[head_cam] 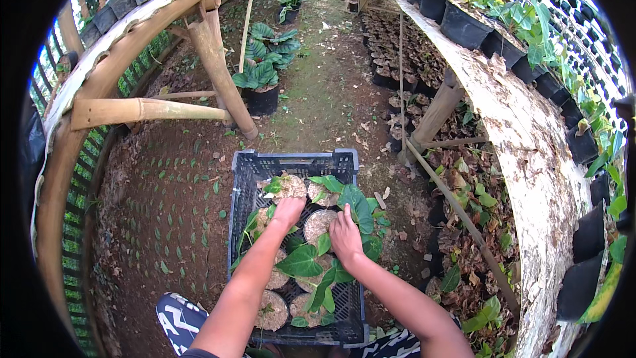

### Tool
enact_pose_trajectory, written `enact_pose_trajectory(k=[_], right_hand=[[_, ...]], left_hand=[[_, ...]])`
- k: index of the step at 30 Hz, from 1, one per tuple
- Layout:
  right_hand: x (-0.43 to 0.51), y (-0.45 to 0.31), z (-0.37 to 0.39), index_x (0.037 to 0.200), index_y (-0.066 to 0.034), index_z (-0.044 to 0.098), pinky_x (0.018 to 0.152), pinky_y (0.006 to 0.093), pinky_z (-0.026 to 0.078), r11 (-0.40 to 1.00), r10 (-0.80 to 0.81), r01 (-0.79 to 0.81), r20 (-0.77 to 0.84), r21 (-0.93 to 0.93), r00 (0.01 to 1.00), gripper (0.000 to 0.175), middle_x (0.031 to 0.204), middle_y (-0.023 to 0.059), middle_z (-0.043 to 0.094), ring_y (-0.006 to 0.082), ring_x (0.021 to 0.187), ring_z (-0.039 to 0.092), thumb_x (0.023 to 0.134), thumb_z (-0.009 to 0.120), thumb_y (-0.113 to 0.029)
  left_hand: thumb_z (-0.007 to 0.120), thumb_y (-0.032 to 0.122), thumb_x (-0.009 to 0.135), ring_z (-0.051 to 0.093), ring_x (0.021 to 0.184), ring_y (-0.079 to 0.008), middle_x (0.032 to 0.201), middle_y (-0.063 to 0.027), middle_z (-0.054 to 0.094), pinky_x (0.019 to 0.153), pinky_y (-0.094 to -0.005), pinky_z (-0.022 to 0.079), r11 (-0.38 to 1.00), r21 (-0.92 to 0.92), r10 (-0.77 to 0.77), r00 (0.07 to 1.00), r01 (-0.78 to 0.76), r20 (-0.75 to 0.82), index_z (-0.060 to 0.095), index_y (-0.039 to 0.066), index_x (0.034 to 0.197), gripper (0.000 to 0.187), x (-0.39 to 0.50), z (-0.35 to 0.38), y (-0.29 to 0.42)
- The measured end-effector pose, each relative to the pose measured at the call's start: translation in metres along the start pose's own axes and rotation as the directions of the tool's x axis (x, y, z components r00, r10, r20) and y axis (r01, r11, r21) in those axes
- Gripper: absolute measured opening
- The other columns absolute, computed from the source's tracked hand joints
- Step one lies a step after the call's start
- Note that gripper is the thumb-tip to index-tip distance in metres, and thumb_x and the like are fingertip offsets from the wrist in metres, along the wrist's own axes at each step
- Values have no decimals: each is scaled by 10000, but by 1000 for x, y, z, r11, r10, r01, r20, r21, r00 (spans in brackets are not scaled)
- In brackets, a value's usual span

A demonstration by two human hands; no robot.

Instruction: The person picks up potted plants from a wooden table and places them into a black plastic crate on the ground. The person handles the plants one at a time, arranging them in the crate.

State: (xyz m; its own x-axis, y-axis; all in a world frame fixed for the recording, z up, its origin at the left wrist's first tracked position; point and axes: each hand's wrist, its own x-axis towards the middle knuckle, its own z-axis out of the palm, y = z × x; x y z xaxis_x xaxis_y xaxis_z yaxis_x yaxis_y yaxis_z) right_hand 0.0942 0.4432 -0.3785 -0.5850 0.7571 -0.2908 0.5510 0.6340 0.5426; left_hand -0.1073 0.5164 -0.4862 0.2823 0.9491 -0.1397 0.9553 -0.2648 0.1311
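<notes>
A black plastic crate [295, 155] stands on the soil before me, holding several potted plants with pale, dry mulch on top. My left hand [290, 211] reaches to the near edge of the back-left pot [290, 186]; its fingertips are hidden. Beside the right rim of the middle pot [318, 224], my right hand [346, 233] has its fingers bent next to a large green leaf [357, 206]. Whether either hand grips a pot or stem cannot be told. Heart-shaped leaves [300, 262] spread over the nearer pots, and one front-left pot [271, 310] shows mostly mulch.
Bamboo-framed benches curve along both sides; the right bench [521, 159] carries black pots [464, 25]. A bamboo post [223, 74] and crossbar [149, 111] jut out at left. Striped-leaf plants [261, 74] stand beyond the crate. Small seedlings [169, 219] dot the soil at left.
</notes>
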Motion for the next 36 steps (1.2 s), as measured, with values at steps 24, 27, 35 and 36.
enact_pose_trajectory(k=[24, 27, 35, 36], right_hand=[[-6, -5, 1, 1359, 15, 561, 1249, 570, 112, 1000, -13, 11, 55, 28, 998, 448, 1306, 110, 611, 294, 1333, 461, 993, 458, -222], [-6, -7, 2, 1357, 27, 559, 1249, 572, 108, 1000, -1, 0, 52, 25, 999, 448, 1314, 112, 607, 293, 1345, 453, 998, 451, -217], [-3, -7, -3, 1355, 9, 573, 1253, 578, 110, 998, -42, 42, 3, 51, 999, 455, 1374, 123, 599, 309, 1405, 418, 997, 451, -243], [-4, -5, -4, 1347, 0, 585, 1252, 578, 116, 997, -58, 61, -50, 50, 997, 455, 1396, 131, 592, 315, 1422, 407, 995, 454, -258]], left_hand=[[587, 145, 883, 741, 709, -167, 781, -149, 760, 584, -309, 547, 204, -835, -477, 797, 511, 371, 734, -40, 794, 252, 49, 60, 6], [636, 107, 859, 735, 612, -225, 701, -144, 729, 642, -372, 583, 452, -768, -598, 793, 453, 116, 689, -36, 727, 201, 53, 77, 8], [639, 145, 869, 750, 747, -305, 796, -200, 735, 718, -414, 583, 355, -795, -480, 826, 492, 297, 741, -1, 890, 179, 58, 82, -4], [637, 160, 870, 750, 797, -313, 833, -201, 743, 755, -415, 581, 492, -734, -455, 857, 469, 242, 748, 2, 920, 200, 51, 75, -9]])
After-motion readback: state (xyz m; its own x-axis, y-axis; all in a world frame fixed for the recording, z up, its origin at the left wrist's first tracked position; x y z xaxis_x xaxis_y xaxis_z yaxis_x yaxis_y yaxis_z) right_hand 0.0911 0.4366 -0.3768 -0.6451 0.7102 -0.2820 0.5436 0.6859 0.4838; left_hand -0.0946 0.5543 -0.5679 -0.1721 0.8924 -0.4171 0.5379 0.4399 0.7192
